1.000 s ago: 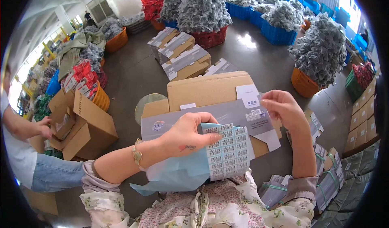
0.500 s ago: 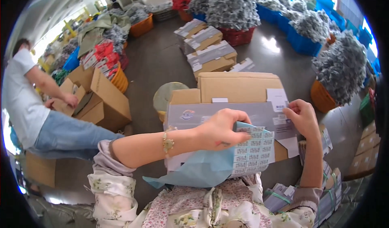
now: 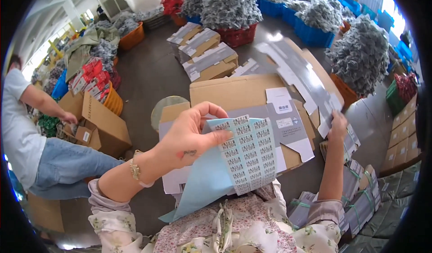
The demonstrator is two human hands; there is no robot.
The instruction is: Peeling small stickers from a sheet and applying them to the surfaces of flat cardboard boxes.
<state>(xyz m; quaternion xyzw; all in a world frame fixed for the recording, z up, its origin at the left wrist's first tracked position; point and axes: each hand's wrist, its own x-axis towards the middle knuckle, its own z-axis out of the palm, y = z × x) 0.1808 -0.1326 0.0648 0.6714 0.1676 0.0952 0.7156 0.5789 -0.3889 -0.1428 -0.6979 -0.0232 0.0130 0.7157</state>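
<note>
Label sheet [image 3: 249,158] pinched by left hand [image 3: 193,133], mid-frame; flat carton [image 3: 299,75] gripped by right hand [image 3: 338,127], centre-right, fingertips unclear.

White labels [image 3: 248,158] printed in black rows line a pale blue backing sheet [image 3: 202,187]. Beneath, a flat carton [image 3: 252,110] is grey, plain brown along its far edge, with white patches near its right edge. The floral garment [image 3: 198,228] has pink in front, cream and green on the sleeves [image 3: 118,226].
</note>
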